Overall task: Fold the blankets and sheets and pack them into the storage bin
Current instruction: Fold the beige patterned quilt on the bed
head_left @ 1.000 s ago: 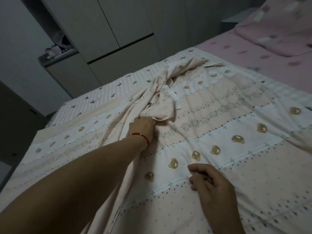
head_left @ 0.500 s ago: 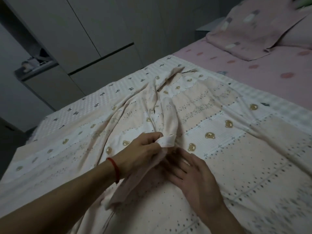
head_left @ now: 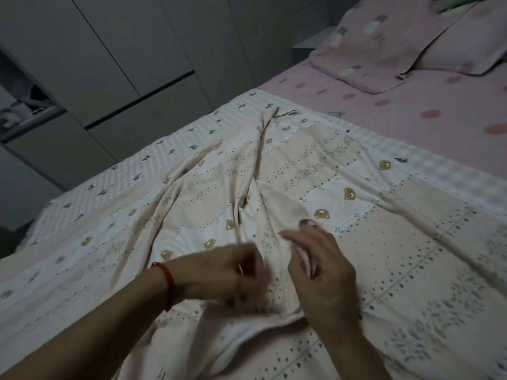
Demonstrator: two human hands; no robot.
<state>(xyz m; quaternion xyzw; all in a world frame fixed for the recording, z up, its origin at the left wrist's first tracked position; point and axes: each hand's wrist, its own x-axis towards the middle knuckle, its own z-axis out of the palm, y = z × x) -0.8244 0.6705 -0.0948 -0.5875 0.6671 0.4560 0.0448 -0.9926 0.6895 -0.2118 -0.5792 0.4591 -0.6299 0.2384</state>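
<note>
Between hands (head_left: 274, 272), rumpled cotton sheet (head_left: 274, 171)

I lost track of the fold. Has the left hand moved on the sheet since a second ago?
Yes. The left hand pulled back toward the person, away from the wardrobe, dragging the bear-print sheet.
</note>
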